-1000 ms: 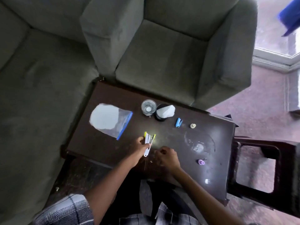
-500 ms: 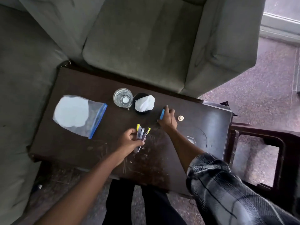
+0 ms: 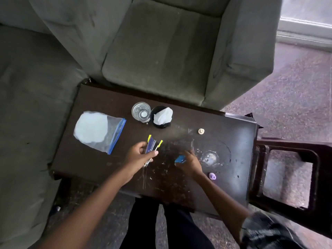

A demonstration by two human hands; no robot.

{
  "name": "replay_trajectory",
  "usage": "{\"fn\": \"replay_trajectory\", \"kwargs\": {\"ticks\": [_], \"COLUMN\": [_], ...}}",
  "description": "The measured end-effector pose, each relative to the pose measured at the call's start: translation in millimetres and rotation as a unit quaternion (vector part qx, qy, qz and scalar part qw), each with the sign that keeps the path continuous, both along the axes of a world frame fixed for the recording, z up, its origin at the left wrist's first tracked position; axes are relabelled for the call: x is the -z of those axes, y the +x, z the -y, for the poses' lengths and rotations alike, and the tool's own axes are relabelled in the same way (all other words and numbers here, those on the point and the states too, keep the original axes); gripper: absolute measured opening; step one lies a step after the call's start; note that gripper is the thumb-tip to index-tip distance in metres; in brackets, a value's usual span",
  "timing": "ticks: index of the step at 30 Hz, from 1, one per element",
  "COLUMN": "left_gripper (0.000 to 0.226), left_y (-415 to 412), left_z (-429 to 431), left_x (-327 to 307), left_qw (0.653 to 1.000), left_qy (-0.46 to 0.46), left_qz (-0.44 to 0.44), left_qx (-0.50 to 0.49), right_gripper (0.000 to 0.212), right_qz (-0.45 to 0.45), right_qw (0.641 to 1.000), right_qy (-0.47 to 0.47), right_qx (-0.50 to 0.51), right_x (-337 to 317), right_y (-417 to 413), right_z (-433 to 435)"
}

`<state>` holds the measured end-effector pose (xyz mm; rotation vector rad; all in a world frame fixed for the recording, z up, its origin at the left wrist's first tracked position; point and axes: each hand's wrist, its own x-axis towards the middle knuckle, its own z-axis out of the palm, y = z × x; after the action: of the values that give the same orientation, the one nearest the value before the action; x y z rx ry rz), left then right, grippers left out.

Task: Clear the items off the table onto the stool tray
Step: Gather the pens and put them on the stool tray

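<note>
Both hands (image 3: pixel 138 155) (image 3: pixel 190 163) mid-table (image 3: pixel 239 141), gripping pens (image 3: pixel 151 146) and blue clip (image 3: pixel 180 159).

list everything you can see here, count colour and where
table: 1, dark brown, centre
zip bag: 1, clear with blue seal, table's left end
glass: 1, clear, far edge of table
cup: 1, black, white tissue inside, right of glass
cap: 1, cream, right of cup
purple piece: 1, near edge, by right wrist
clips: a bunch, yellow tipped, in left hand
blue piece: 1, in right hand
stool: 1, dark, right of table
sofa: 1, grey-green, left
armchair: 1, grey-green, beyond table
left hand: 1, over table
right hand: 1, over table
</note>
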<state>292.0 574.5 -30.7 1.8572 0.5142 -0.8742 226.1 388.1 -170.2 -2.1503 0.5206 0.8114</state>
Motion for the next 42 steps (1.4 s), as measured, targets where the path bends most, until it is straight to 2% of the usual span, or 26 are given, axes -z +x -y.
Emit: {"fn": "replay_trajectory", "kwargs": {"ticks": [5,8,11,15,17,19,22,26,31,35,39,42], "left_gripper": [0.024,0.031,0.036,0.04,0.041,0.046,0.05,0.049,0.049,0.047,0.045,0.044], "left_y": [-5.0,-19.3,-39.4,-72.7,-87.9,-99.1,-111.9,-137.8,-186.6,-233.6,-274.5,-301.1], "left_z": [4.6,5.9,7.9,10.8,11.0,13.0,26.9,66.9,131.8,195.0,260.4,305.4], "left_x": [-33.1,-49.6,-62.9,-83.0,-88.8,-90.9,-93.3,-101.2,-103.3,-102.6,-102.0,-104.4], "left_qw": [0.998,0.994,0.987,0.977,0.967,0.952,0.92,0.877,0.85,0.852,0.866,0.867], "left_qy": [-0.016,-0.039,-0.051,-0.077,-0.086,-0.088,-0.085,-0.094,-0.093,-0.097,-0.107,-0.117], "left_qz": [0.031,0.049,0.076,0.112,0.137,0.181,0.256,0.304,0.332,0.327,0.308,0.306], "left_qx": [0.053,0.095,0.129,0.164,0.198,0.228,0.285,0.362,0.398,0.397,0.379,0.375], "right_gripper": [0.046,0.039,0.029,0.03,0.021,0.014,0.01,0.009,0.015,0.013,0.016,0.011], "right_qz": [0.064,0.102,0.096,0.095,0.104,0.117,0.132,0.148,0.153,0.154,0.147,0.16], "right_qw": [0.976,0.954,0.933,0.877,0.844,0.816,0.793,0.777,0.762,0.761,0.773,0.764], "right_qy": [0.075,0.079,0.081,0.211,0.271,0.3,0.295,0.268,0.271,0.292,0.253,0.243], "right_qx": [0.194,0.269,0.337,0.421,0.451,0.48,0.516,0.55,0.568,0.558,0.563,0.576], "right_x": [-68.9,-114.4,-146.3,-177.5,-195.7,-209.8,-220.5,-229.7,-236.2,-242.5,-245.4,-251.7], "right_y": [-26.3,-43.1,-67.0,-110.0,-135.2,-158.8,-189.0,-223.1,-267.0,-316.2,-365.6,-394.7], "right_z": [4.7,4.8,-1.8,-8.5,-9.3,-6.1,4.7,29.4,75.3,129.6,191.3,233.4]}}
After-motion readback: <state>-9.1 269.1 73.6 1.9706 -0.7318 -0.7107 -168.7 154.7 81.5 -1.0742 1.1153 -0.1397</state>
